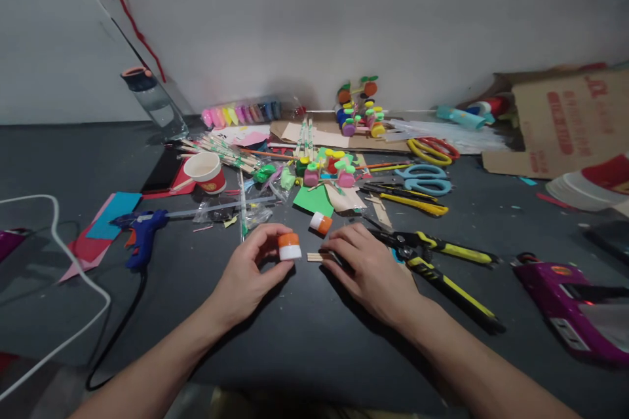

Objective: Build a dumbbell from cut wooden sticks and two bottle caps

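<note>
Between thumb and fingers, my left hand point(258, 265) holds a small round piece, orange on top and white below point(289, 247). My right hand point(361, 262) lies to the right, its fingertips over the right end of some short wooden sticks point(315, 257) lying side by side on the dark table point(295, 353). Whether it grips them is hard to tell, but its fingers are bent and close together. Just beyond the sticks, a second white and orange piece point(321, 223) lies on its side.
A blue glue gun point(142, 236) and paper cup point(205, 173) stand left. Pliers point(442, 268), scissors point(425, 178) and a purple device point(570, 308) lie right. Green paper point(314, 200), clay figures point(346, 173) and sticks point(221, 150) crowd the back. A bottle point(157, 105) leans back left.
</note>
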